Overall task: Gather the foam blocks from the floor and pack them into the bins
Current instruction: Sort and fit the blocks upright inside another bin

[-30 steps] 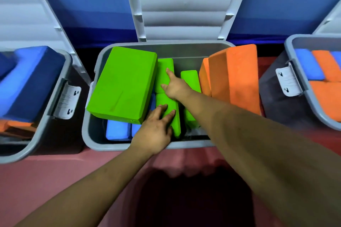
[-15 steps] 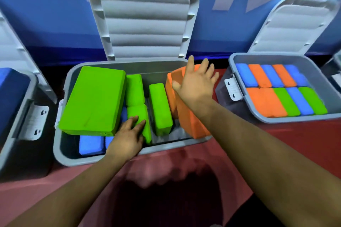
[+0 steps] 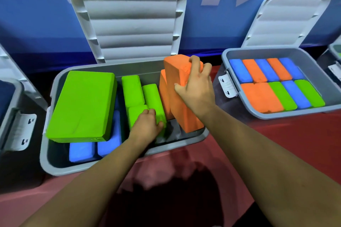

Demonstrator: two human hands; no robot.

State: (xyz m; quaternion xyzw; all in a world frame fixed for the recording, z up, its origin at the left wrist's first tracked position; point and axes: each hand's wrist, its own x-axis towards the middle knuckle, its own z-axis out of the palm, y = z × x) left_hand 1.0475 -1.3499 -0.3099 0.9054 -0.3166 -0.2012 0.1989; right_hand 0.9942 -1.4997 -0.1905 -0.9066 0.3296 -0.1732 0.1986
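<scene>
A grey bin [image 3: 55, 164] stands open in front of me. Inside, a large green foam block [image 3: 83, 105] lies flat over blue blocks [image 3: 81, 152] at the left. Narrow green blocks [image 3: 133, 92] stand on edge in the middle. My left hand [image 3: 147, 127] rests on the near ends of these green blocks, fingers bent over them. My right hand [image 3: 196, 87] grips the top of a tall orange block [image 3: 178, 97] that leans at the bin's right end, with a second orange block [image 3: 163, 94] just behind it.
The bin's lid [image 3: 129, 22] stands raised against the blue wall. Another grey bin [image 3: 287, 114] at the right is filled with rows of blue, orange and green blocks. A third bin [image 3: 11, 116] shows at the left edge. The floor is red.
My right hand went from the green blocks to the orange block and now curls round its top. The orange block stands more upright. My left hand slid slightly right on the green blocks.
</scene>
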